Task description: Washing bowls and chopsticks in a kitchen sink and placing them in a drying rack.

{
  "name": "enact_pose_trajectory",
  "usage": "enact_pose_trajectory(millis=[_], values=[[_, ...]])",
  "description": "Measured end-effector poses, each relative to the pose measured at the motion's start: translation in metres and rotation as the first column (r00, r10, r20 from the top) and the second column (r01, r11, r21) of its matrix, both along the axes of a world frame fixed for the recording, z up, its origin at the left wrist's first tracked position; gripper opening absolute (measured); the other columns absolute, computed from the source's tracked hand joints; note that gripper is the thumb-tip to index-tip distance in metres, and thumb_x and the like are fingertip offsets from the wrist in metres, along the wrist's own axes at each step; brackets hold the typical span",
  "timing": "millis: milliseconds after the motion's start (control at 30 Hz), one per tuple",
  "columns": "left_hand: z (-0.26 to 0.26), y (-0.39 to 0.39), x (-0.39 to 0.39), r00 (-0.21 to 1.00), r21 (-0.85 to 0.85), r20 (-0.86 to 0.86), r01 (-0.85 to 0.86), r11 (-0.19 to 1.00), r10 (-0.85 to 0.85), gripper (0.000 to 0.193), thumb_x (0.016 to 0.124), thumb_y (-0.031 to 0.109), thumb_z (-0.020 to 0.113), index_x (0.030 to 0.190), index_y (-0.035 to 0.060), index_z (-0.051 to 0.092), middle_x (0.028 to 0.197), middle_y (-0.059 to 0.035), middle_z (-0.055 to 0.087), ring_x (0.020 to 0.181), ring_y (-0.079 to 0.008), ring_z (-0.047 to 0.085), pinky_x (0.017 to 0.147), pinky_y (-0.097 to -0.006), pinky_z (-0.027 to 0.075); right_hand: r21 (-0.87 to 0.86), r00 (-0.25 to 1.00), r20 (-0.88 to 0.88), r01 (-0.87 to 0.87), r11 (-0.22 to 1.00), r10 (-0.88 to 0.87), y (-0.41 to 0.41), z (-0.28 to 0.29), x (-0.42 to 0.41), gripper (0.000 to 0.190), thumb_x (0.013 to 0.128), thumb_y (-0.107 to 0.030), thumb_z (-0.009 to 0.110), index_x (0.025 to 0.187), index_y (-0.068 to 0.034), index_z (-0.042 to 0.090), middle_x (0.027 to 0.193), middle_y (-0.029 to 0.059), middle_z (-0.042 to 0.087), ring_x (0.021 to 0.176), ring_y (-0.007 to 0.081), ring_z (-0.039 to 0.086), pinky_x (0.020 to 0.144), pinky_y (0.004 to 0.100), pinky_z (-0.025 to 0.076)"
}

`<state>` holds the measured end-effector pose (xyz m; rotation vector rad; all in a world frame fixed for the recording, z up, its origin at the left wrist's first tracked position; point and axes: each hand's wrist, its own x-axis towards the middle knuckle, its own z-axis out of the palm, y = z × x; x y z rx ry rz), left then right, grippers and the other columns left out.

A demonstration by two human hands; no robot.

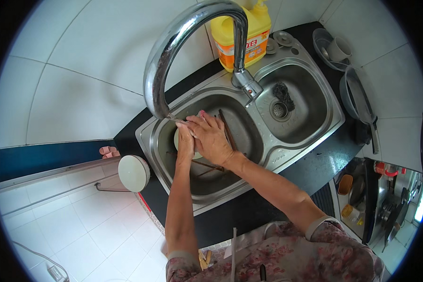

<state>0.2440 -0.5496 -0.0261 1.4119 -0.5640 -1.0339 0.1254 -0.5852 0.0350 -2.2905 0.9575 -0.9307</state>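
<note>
Under the running stream of the chrome faucet [194, 26], my left hand [185, 142] and my right hand [213, 141] are pressed together. A wet white cloth with a pink edge [201, 113] is squeezed between them, mostly covered by my fingers. My right hand lies over the left, whose fingertips are hidden. Below the hands, a pale bowl [176, 140] shows only in part inside the left sink basin [211, 192]. Brown chopsticks [227, 130] lie loose in that basin, some to the right of my hands and some below my wrists.
A white bowl [134, 173] stands at the counter's left edge. Behind the faucet is a yellow detergent jug [229, 38]. The right basin [310, 105] holds a dark scouring pad [283, 94] beside its drain. Bowls, a cup [339, 49] and a cleaver-like utensil [361, 95] line the right wall.
</note>
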Motion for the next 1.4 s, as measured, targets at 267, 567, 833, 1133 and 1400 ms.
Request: enact_pose_trajectory(millis=[267, 567, 833, 1133, 1400], values=[[0.021, 0.026, 0.004, 0.983, 0.080, 0.111, 0.137, 0.987, -0.145, 0.022, 0.085, 0.018, 0.064, 0.092, -0.0032, 0.065, 0.079, -0.0029, 0.063, 0.069, -0.0095, 0.056, 0.061, -0.0252, 0.046, 0.907, 0.984, -0.018, -0.058, 0.418, 0.176, -0.062, -0.019, -0.006, 0.026, 0.090, -0.020, 0.049, 0.109, -0.007, 0.061, 0.085, 0.0083, 0.064, 0.072, 0.0184, 0.063, 0.062, 0.0348, 0.052], [-0.006, 0.017, -0.008, 0.869, -0.157, -0.476, -0.235, 0.959, 0.135, 0.050, 0.087, 0.035, 0.058, 0.116, -0.0052, 0.053, 0.109, -0.0154, 0.061, 0.095, -0.0256, 0.062, 0.084, -0.0374, 0.051, 0.811, 0.544, 0.096, -0.528, -0.252, -0.833, 0.004, -0.034, -0.002, 0.036, 0.093, -0.039, 0.047, 0.095, -0.006, 0.059, 0.087, 0.0050, 0.063, 0.072, 0.0172, 0.062, 0.064, 0.0337, 0.053], [0.008, 0.003, -0.029, 0.823, 0.241, -0.452, -0.259, 0.935, 0.345, 0.050, 0.091, 0.048, 0.042, 0.121, 0.0083, 0.051, 0.113, -0.0071, 0.060, 0.103, -0.0226, 0.057, 0.086, -0.0387, 0.048, 0.982, 0.733, 0.183, -0.113, 0.149, -0.655, -0.009, -0.042, -0.014, 0.030, 0.088, -0.033, 0.056, 0.092, -0.004, 0.060, 0.069, 0.0085, 0.062, 0.064, 0.0210, 0.063, 0.058, 0.0380, 0.051], [0.026, -0.004, -0.040, 0.896, 0.208, -0.383, -0.155, 0.966, 0.226, 0.044, 0.089, 0.041, 0.052, 0.120, 0.0107, 0.046, 0.097, -0.0037, 0.057, 0.082, -0.0152, 0.055, 0.069, -0.0326, 0.047, 0.275, 0.995, -0.026, 0.099, 0.956, -0.095, -0.002, -0.028, -0.018, 0.027, 0.080, -0.026, 0.066, 0.088, -0.005, 0.051, 0.076, 0.0169, 0.060, 0.070, 0.0338, 0.062, 0.059, 0.0425, 0.048], [0.022, 0.020, -0.020, 0.946, 0.243, -0.271, -0.114, 0.963, 0.180, 0.055, 0.076, 0.001, 0.041, 0.131, 0.0037, 0.045, 0.096, -0.0098, 0.059, 0.075, -0.0158, 0.058, 0.062, -0.0266, 0.048, 0.228, 0.925, -0.091, -0.342, 0.912, 0.370, 0.006, -0.027, -0.034, 0.025, 0.079, -0.021, 0.065, 0.096, -0.005, 0.056, 0.089, 0.0130, 0.063, 0.080, 0.0318, 0.062, 0.071, 0.0407, 0.051]])
